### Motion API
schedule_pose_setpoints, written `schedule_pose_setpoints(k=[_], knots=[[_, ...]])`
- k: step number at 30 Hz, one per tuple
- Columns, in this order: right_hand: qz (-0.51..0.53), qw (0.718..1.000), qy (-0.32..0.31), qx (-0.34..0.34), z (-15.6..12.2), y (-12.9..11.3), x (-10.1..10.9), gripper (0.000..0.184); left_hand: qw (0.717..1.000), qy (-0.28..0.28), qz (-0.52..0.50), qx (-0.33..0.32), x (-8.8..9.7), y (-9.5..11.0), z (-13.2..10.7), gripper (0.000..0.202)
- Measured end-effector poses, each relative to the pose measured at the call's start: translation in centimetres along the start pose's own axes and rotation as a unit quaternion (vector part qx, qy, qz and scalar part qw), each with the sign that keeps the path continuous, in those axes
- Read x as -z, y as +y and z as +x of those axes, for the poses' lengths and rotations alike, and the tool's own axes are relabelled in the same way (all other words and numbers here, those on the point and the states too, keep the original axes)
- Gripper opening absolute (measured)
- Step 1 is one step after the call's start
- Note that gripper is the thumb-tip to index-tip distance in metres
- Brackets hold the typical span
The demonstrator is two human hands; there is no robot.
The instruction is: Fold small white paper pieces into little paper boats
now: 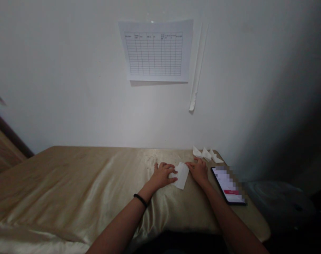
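Observation:
A small white sheet of paper (182, 178) lies on the cloth between my two hands. My left hand (162, 175), a black band around its wrist, rests at the paper's left side. Its fingers are spread, with thumb and index fingertips touching the sheet. My right hand (199, 170) has its fingertips closed together at the paper's upper right corner. Just beyond the right hand stand several folded white paper shapes (206, 153) with pointed tips, in a row near the wall.
A phone (227, 187) with a lit, partly blurred screen lies right of my right forearm. Shiny, creased gold cloth (96, 187) covers the table. A printed chart (155, 53) and a white strip (198, 67) are on the wall. Wooden furniture (4, 144) stands at left.

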State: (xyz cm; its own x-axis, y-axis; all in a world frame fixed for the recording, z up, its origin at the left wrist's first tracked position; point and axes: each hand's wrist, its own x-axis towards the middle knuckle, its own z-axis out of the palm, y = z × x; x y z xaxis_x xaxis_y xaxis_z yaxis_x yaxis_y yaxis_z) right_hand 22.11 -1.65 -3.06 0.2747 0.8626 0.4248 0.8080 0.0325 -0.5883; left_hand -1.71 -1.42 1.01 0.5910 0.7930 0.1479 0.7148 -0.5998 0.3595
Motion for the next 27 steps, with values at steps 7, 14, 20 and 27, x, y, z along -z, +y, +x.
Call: schedule_pose_setpoints(k=[7, 14, 20, 27], knots=[[0.035, 0.999, 0.005, 0.039, -0.2, 0.2, 0.4, 0.024, 1.0, 0.002, -0.003, 0.003, 0.0, 0.1, 0.0, 0.035], [0.068, 0.99, -0.09, 0.089, -0.6, -0.5, 0.3, 0.015, 1.0, 0.006, -0.003, 0.003, -0.1, 0.0, 0.0, 0.034], [0.057, 0.989, -0.118, 0.065, -0.5, -0.8, 0.5, 0.012, 1.0, -0.002, -0.002, 0.01, 0.0, 0.0, 0.1, 0.029], [0.046, 0.982, -0.154, 0.1, -0.8, -1.5, 1.2, 0.008, 1.0, -0.009, 0.004, 0.014, 0.0, -0.1, 0.1, 0.027]])
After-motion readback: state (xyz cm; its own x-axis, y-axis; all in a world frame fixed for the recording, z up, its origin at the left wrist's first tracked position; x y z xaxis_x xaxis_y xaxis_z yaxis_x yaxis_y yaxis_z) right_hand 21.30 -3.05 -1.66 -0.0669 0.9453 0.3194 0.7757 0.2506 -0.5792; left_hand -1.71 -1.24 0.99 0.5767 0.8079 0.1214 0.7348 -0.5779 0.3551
